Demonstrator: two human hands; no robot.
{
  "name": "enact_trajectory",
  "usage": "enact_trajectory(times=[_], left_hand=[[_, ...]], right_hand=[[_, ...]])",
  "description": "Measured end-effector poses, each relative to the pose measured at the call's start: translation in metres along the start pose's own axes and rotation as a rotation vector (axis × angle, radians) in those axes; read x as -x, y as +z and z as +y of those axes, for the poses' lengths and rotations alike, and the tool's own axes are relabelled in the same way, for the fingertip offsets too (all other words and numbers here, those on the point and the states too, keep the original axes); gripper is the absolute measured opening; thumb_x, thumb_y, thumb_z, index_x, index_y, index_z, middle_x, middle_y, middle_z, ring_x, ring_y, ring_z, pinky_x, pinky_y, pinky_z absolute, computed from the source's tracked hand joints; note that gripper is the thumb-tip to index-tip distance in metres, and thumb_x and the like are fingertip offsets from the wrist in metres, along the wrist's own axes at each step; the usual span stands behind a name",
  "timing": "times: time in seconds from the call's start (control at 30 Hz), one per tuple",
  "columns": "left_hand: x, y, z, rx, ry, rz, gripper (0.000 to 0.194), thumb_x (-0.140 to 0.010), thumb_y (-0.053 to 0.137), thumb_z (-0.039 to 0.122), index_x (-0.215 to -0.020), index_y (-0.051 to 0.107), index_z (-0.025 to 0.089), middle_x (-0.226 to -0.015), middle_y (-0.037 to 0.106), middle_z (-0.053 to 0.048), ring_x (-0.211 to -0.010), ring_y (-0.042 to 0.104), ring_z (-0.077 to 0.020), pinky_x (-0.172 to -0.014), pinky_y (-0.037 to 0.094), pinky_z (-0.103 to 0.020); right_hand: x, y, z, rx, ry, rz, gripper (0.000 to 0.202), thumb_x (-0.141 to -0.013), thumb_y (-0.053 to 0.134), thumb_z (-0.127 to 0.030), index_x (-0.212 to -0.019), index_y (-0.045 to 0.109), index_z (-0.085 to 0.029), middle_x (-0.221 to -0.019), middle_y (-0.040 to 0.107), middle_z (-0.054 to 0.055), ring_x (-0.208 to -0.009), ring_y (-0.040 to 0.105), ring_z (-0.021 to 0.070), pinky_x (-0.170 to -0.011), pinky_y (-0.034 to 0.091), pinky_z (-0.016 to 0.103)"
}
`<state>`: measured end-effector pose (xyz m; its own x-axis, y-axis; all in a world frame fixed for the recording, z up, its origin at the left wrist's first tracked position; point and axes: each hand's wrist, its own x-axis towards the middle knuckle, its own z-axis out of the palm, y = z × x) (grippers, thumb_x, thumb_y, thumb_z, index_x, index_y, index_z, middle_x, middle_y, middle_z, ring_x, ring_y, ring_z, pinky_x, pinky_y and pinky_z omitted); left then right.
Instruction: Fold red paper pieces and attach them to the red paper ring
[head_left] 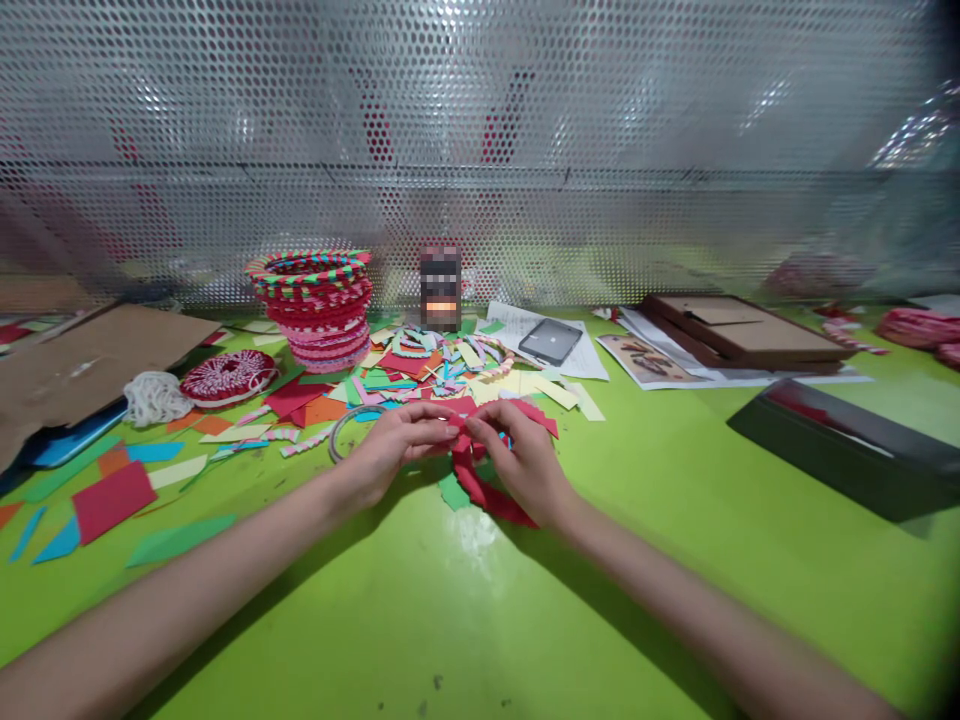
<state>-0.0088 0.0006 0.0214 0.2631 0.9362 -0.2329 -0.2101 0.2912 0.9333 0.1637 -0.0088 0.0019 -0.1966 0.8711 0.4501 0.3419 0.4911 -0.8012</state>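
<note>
My left hand and my right hand meet above the green table, fingertips pinched together. Between them is a red strip, which looks like paper. One end curls down below the fingers and passes under my right hand; the part right at the fingertips is mostly hidden. A green scrap lies beneath the strip. Partly covered by my left hand, a grey ring like a tape roll rests on the table.
Coloured paper scraps are heaped beyond my hands. Behind stand a stack of wrapped rings and a dark box. A red-and-white coil and white yarn lie left. To the right are a tablet, brown frames and a black tray.
</note>
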Motion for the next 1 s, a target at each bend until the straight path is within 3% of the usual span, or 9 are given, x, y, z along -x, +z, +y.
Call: enact_trajectory(times=[0.27,0.47,0.67,0.8,1.0], left_hand=[[0.000,0.001,-0.001,-0.235,0.112,-0.002,0.026,-0.064,0.079,0.018,-0.088,0.069,0.017,-0.077,0.071,-0.002,-0.072,0.067,-0.0144,-0.074,0.050,-0.030],[0.000,0.001,0.001,-0.248,0.169,0.056,0.018,-0.064,0.078,0.019,-0.078,0.067,0.016,-0.072,0.070,-0.001,-0.067,0.066,-0.0140,-0.071,0.051,-0.029],[0.001,0.001,0.002,-0.245,0.134,0.111,0.016,-0.061,0.081,0.020,-0.071,0.069,0.015,-0.066,0.068,-0.001,-0.060,0.061,-0.0116,-0.064,0.049,-0.027],[-0.001,-0.001,-0.001,-0.171,0.109,0.061,0.020,-0.060,0.084,0.024,-0.070,0.070,0.014,-0.069,0.069,-0.003,-0.064,0.063,-0.0127,-0.070,0.052,-0.029],[-0.003,-0.003,-0.003,-0.050,0.073,0.023,0.029,-0.055,0.087,0.030,-0.071,0.071,0.012,-0.072,0.069,-0.003,-0.067,0.064,-0.0124,-0.074,0.054,-0.028]], right_hand=[[0.001,0.003,0.007,-0.245,0.112,0.012,0.012,-0.086,0.060,-0.030,-0.093,0.053,-0.023,-0.080,0.063,0.001,-0.070,0.061,0.0159,-0.060,0.050,0.030],[0.000,0.006,0.007,-0.393,0.196,0.041,0.024,-0.078,0.068,-0.028,-0.101,0.060,-0.022,-0.085,0.067,0.004,-0.079,0.065,0.0183,-0.064,0.053,0.032],[-0.001,0.005,0.002,-0.475,0.261,-0.002,0.012,-0.075,0.070,-0.027,-0.083,0.064,-0.020,-0.080,0.068,0.004,-0.072,0.065,0.0173,-0.063,0.054,0.032],[0.001,0.002,0.002,-0.302,0.137,0.015,0.006,-0.080,0.062,-0.021,-0.085,0.065,-0.020,-0.082,0.068,0.004,-0.073,0.064,0.0173,-0.066,0.054,0.034],[0.001,-0.004,0.000,0.062,-0.269,0.008,0.013,-0.082,0.057,-0.012,-0.084,0.068,-0.020,-0.085,0.069,0.007,-0.079,0.064,0.0193,-0.071,0.052,0.035]])
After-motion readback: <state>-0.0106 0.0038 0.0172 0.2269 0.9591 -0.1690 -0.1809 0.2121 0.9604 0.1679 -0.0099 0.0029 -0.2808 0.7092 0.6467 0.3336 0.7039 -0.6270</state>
